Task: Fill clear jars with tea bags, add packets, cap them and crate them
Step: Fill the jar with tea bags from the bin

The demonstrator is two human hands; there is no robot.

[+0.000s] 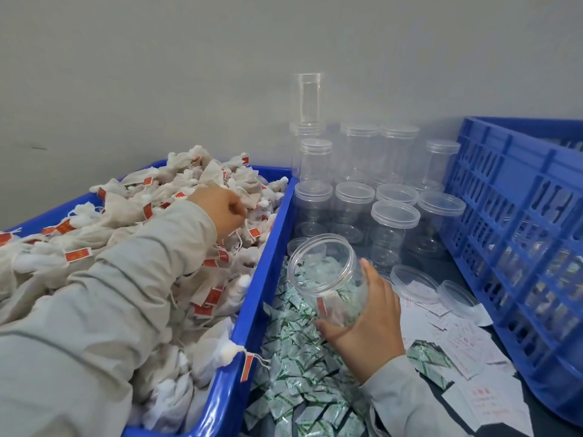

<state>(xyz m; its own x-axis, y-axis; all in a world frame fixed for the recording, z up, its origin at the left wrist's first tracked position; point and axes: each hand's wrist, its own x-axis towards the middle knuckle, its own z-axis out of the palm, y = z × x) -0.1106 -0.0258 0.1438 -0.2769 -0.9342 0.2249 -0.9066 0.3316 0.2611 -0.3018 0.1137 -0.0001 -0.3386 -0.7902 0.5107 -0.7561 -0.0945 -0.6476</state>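
I judge I'm in the filling step: my right hand (367, 313) grips the uncapped clear plastic jar (328, 279), tilted over the green-and-white packets (303, 367). My left hand (220, 209), fingers curled, digs into the white tea bags (132, 197) in the blue bin (249, 313); whether it has hold of one I cannot tell. Next it must carry bags to the jar mouth.

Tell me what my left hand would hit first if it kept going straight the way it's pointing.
Most likely more tea bags. The left hand already sits in the pile, fingers aimed toward the far end of the blue bin. Beyond that comes the bin's wall, though depth is hard to judge.
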